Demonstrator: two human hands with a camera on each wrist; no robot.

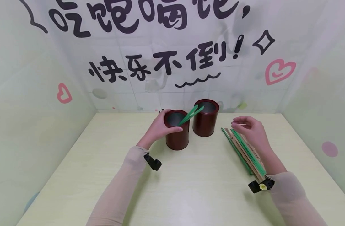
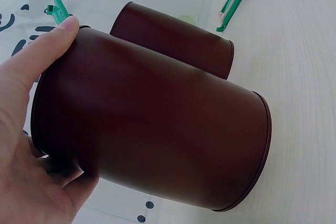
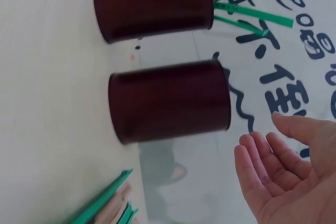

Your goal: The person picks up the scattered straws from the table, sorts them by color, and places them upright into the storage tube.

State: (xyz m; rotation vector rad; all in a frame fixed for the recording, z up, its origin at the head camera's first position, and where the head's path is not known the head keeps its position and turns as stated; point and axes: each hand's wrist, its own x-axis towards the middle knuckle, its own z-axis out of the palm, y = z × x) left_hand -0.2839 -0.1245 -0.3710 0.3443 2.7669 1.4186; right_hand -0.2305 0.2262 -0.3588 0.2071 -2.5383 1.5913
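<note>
My left hand (image 1: 159, 128) grips a dark red cylindrical can (image 1: 177, 140) near its rim, thumb in front and fingers round the far side. Two slim green packets (image 1: 188, 117) lean out of this can's mouth. The can stands upright; the left wrist view shows its plain side (image 2: 152, 119) filling the middle. My right hand (image 1: 252, 130) hovers over a bundle of long, thin green and brown packets (image 1: 244, 150) on the table. Its fingers are loosely bent with nothing between them, as the right wrist view shows the palm (image 3: 286, 174).
Just behind and to the right of the gripped can stands a second dark red can (image 1: 205, 124), with no packets showing at its mouth. The light wooden table (image 1: 195, 188) is bounded by a printed back curtain (image 1: 172, 97) and side curtains.
</note>
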